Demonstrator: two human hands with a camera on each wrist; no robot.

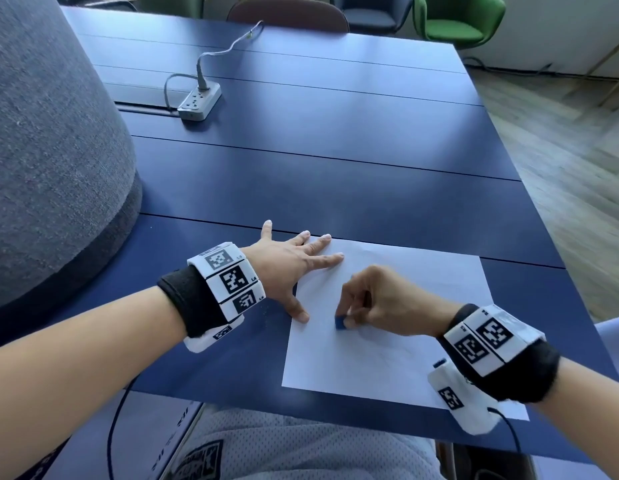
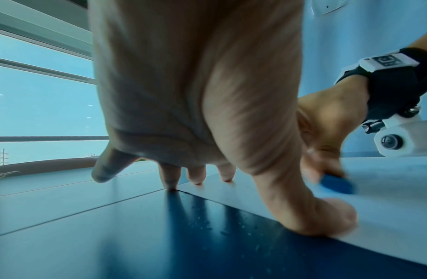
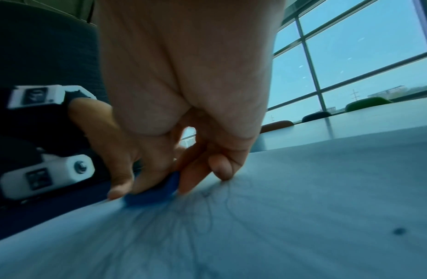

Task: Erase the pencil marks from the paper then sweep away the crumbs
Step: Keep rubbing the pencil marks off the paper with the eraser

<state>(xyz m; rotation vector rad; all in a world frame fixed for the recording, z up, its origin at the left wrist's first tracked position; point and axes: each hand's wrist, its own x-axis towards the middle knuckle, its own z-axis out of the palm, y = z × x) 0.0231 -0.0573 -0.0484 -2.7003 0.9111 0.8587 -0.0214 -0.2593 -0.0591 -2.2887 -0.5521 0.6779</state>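
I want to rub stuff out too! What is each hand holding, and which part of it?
The right hand pinches a blue eraser by its upper sides, its bottom on the paper. The left hand holds nothing; it presses flat on the paper's edge.

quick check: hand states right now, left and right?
Left hand: open, fingers spread flat, pressing the paper down.
Right hand: closed, pinching the blue eraser against the paper.

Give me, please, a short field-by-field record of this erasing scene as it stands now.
left hand: fingers spread flat, pressing the paper's left edge
right hand: pinches the blue eraser against the paper
pencil marks: faint scribbles near the eraser
crumbs: specks on the blue table beside the paper
power strip: far left of table
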